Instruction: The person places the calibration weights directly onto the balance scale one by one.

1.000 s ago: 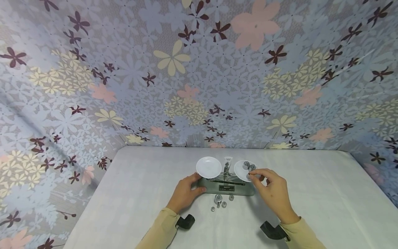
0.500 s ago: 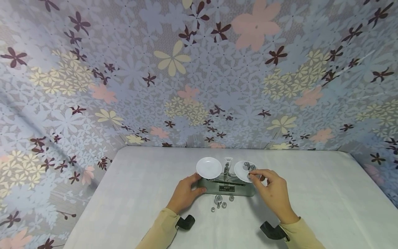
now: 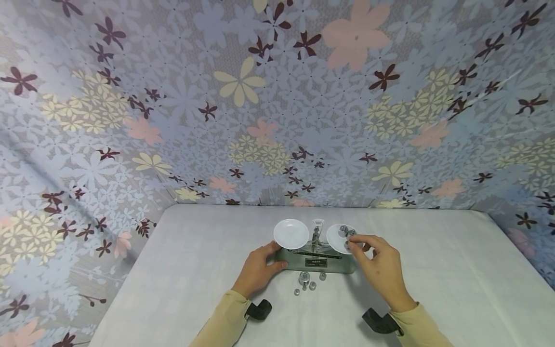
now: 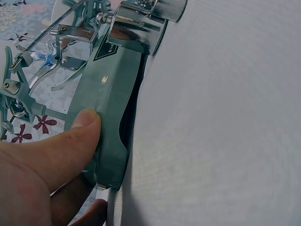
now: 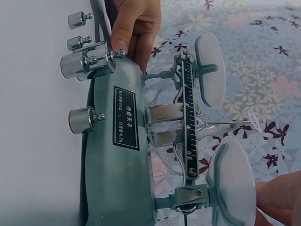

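Observation:
A green double-pan balance stands on the table with two white pans. My left hand grips the left end of its base; in the left wrist view the thumb presses the front face and the fingers lie behind. Nothing sits on the left pan. Over the right pan, my right hand pinches a small metal weight between thumb and index finger, mostly covered by the fingertips. Metal weights stand on that pan near its far rim. In the right wrist view the pan hides the right fingertips.
Several knobbed metal weights of different sizes, the largest one among them, stand on the white tablecloth in front of the base. A graduated beam runs between the pans. Behind the table rises a flower-patterned cloth.

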`<act>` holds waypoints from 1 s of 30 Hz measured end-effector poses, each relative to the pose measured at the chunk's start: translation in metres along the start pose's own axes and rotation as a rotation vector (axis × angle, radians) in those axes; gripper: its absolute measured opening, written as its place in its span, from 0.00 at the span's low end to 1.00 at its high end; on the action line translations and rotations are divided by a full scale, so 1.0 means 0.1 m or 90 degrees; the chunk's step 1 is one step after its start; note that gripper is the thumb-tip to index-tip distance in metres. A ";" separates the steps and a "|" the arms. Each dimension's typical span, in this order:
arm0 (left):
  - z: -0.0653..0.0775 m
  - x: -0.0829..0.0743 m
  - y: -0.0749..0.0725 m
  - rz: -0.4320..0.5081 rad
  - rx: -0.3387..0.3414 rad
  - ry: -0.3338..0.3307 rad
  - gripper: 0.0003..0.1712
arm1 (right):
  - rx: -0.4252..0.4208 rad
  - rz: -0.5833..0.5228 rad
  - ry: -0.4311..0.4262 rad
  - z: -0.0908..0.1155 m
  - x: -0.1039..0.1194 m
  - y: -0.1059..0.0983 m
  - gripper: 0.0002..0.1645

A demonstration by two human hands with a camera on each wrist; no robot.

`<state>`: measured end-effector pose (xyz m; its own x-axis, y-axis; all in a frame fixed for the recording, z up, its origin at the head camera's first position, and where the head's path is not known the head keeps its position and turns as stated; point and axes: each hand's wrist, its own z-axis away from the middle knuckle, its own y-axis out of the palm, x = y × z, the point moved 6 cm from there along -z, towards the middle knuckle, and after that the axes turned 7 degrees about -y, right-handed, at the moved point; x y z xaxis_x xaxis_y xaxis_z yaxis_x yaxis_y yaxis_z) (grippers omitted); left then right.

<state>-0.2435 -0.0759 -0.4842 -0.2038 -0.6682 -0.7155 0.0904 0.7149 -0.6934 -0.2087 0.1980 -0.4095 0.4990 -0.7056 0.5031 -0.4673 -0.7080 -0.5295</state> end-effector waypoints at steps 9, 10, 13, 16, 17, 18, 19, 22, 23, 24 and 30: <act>0.01 0.00 0.00 0.011 0.004 -0.012 0.30 | 0.001 -0.021 0.034 0.01 0.04 -0.04 0.10; 0.01 0.01 0.00 0.012 0.005 -0.012 0.30 | 0.004 -0.030 0.040 0.02 0.05 -0.04 0.11; 0.01 0.01 0.01 0.011 0.006 -0.010 0.30 | 0.014 -0.047 0.059 0.03 0.08 -0.04 0.11; 0.00 0.01 0.01 0.012 0.007 -0.010 0.30 | 0.023 -0.050 0.066 0.04 0.13 -0.04 0.11; 0.00 0.01 0.01 0.012 0.007 -0.011 0.30 | 0.025 -0.050 0.064 0.05 0.15 -0.04 0.11; 0.00 0.01 0.01 0.013 0.008 -0.012 0.30 | 0.028 -0.051 0.063 0.05 0.17 -0.04 0.11; 0.00 0.01 0.01 0.013 0.009 -0.013 0.30 | 0.030 -0.055 0.060 0.06 0.19 -0.04 0.11; 0.00 0.02 0.01 0.013 0.010 -0.017 0.31 | 0.035 -0.072 0.051 0.08 0.24 -0.03 0.11; 0.00 0.02 0.01 0.013 0.011 -0.016 0.31 | 0.037 -0.079 0.048 0.08 0.26 -0.02 0.11; 0.00 0.02 0.01 0.014 0.011 -0.018 0.31 | 0.040 -0.086 0.047 0.09 0.27 -0.01 0.11; -0.01 0.04 0.01 0.015 0.011 -0.019 0.31 | 0.071 -0.121 0.051 0.15 0.34 0.06 0.12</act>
<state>-0.2446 -0.0772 -0.4875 -0.1717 -0.6568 -0.7343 0.1116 0.7276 -0.6769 -0.1836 0.1705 -0.4053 0.5086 -0.5627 0.6517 -0.2844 -0.8242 -0.4897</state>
